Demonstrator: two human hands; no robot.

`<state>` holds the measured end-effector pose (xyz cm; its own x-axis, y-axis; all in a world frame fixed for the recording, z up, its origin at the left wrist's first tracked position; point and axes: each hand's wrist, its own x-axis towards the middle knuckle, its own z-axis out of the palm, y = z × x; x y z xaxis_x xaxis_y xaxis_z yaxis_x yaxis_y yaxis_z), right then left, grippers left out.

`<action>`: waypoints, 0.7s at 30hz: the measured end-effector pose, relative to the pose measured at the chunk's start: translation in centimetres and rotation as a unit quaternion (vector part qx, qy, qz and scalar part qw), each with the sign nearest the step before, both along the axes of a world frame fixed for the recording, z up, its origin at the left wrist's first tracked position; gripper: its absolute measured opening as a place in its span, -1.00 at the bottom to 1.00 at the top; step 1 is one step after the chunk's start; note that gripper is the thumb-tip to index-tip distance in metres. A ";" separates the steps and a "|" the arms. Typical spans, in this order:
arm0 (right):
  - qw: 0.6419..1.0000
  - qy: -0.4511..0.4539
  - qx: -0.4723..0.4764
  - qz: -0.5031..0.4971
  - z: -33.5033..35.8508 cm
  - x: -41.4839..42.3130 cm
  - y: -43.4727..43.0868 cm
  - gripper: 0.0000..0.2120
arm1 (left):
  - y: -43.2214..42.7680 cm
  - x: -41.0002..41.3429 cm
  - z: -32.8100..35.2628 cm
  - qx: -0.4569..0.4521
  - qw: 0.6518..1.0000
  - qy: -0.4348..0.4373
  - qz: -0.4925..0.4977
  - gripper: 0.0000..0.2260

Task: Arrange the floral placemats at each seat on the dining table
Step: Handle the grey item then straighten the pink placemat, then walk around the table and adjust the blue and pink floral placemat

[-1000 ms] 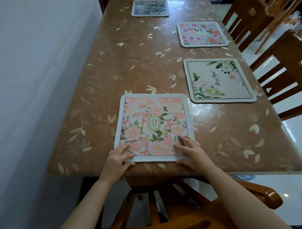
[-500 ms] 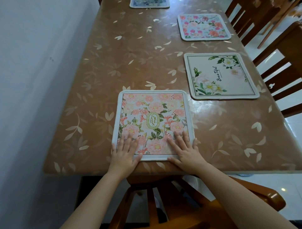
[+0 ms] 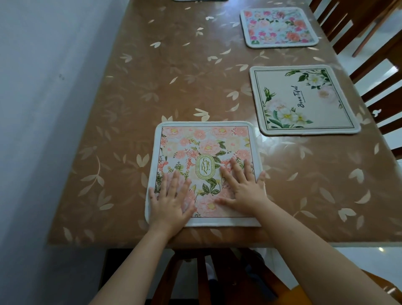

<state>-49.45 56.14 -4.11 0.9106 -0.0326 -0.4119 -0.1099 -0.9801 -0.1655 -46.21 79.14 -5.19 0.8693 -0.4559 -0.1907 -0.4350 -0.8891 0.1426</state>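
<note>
Leaf-print table, wall left, chairs right, cream placemat, far pink placemat

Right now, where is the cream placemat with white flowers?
Head view: the cream placemat lies on the table, right side, between the Garden placemat nearest the camera and the pink-flowered placemat beyond.

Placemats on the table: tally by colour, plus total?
Peach floral placemat: 1
Cream placemat with white flowers: 1
Pale placemat with pink and red flowers: 1
Placemat sliver at the top edge, colour unclear: 1
Total: 4
</note>
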 end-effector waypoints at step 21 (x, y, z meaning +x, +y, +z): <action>0.995 -0.089 0.026 0.044 7.8 -6.9 -3.0 -0.59 | -6.3 -7.3 7.9 -0.073 0.991 0.029 0.110 -0.52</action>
<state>-56.35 53.14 3.65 0.9676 0.0680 -0.2432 0.0119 -0.9742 -0.2253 -53.51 72.84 2.75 0.9404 -0.2823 -0.1895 -0.2193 -0.9296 0.2963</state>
